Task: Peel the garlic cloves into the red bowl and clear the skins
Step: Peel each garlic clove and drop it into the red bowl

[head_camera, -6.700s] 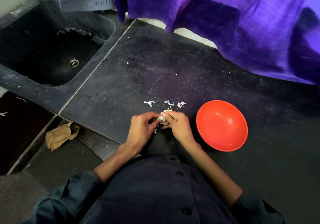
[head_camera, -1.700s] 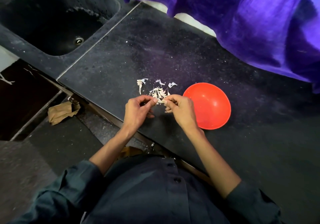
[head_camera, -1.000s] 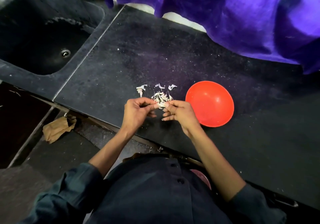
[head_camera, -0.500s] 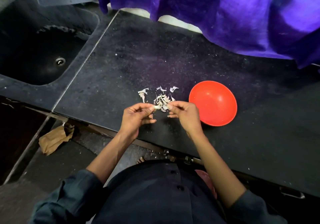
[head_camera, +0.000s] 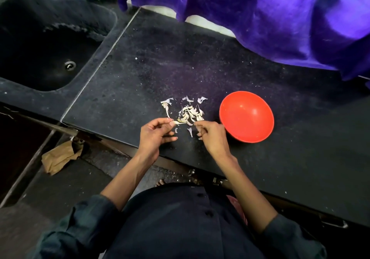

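hands parted, garlic pile just beyond fingertips, red bowl right

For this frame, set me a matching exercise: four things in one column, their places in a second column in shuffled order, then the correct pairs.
Things:
1. round red plastic bowl
2. pile of pale papery garlic skins
3. crumpled brown paper bag
4. hanging purple cloth

Places:
A. on the floor below the counter edge, far left
B. on the black stone counter, just beyond both hands
C. along the counter's far edge
D. on the counter beside the right hand

Pairs: 1-D, 2-B, 3-A, 4-C
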{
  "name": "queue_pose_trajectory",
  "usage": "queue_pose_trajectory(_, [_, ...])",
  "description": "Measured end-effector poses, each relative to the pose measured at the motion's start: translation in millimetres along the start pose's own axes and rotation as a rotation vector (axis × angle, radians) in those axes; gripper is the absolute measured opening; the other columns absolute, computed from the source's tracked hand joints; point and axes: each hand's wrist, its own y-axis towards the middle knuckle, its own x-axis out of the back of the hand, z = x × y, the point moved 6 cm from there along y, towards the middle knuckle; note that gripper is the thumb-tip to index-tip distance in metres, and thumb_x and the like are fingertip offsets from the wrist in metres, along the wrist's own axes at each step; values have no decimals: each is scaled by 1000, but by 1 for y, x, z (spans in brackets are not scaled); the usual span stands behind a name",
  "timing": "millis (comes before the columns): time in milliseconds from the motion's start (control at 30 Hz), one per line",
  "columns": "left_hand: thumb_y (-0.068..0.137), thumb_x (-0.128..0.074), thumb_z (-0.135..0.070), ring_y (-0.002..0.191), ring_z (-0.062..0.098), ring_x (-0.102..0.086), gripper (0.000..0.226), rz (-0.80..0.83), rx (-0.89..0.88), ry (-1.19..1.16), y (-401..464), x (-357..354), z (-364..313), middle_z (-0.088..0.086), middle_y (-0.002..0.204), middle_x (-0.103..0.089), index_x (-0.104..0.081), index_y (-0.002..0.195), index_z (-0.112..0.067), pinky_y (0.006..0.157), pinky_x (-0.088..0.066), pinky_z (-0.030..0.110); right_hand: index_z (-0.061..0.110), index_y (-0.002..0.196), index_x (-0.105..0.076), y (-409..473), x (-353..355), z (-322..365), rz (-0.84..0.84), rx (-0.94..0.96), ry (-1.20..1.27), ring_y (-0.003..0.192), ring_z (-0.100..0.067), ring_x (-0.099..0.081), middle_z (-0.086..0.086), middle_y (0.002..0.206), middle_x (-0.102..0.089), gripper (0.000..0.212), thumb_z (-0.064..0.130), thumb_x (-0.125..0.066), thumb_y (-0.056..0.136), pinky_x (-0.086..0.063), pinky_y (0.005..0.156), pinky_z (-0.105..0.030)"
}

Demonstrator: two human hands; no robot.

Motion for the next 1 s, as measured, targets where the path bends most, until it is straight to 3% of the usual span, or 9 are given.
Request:
queue_pose_trajectory(200, [87, -64, 2, 53, 8, -58, 8, 23, 8, -10, -3, -1, 2, 12, 83, -63, -67, 90, -5, 53, -57, 25, 14, 111, -72, -4, 4, 2, -18, -14, 67, 85, -15, -69, -5, 98, -74, 30, -1, -61, 88, -55, 87, -35])
queue_pose_trajectory(400, [88, -64, -1, 54, 9, -58, 7, 81, 20, 6, -4, -5, 4, 9, 78, -69, -69, 92, -3, 55, -58, 27, 3, 119, -63, -18, -11, 21, 245, -156, 716, 89, -17, -65, -9, 103, -66, 35, -8, -63, 86, -58, 70, -25])
queue_pose_trajectory(667, [86, -67, -2, 59, 9, -61, 7, 133, -72, 113, -5, -16, 0, 5, 74, -66, -68, 91, -6, 52, -56, 24, 1, 101, -70, -14, -9, 23, 177, -94, 793, 73, -14, -66, -5, 82, -70, 17, -3, -66, 85, -57, 68, -26])
queue_pose_trajectory(1000, [80, -69, 5, 66, 15, -65, 44, 117, -239, 158, 4, -21, -20, 9, 78, -66, -52, 119, -6, 53, -57, 27, -1, 98, -70, -6, 0, 32, 148, -77, 852, 74, -15, -69, -11, 85, -72, 16, -6, -66, 83, -58, 68, -26])
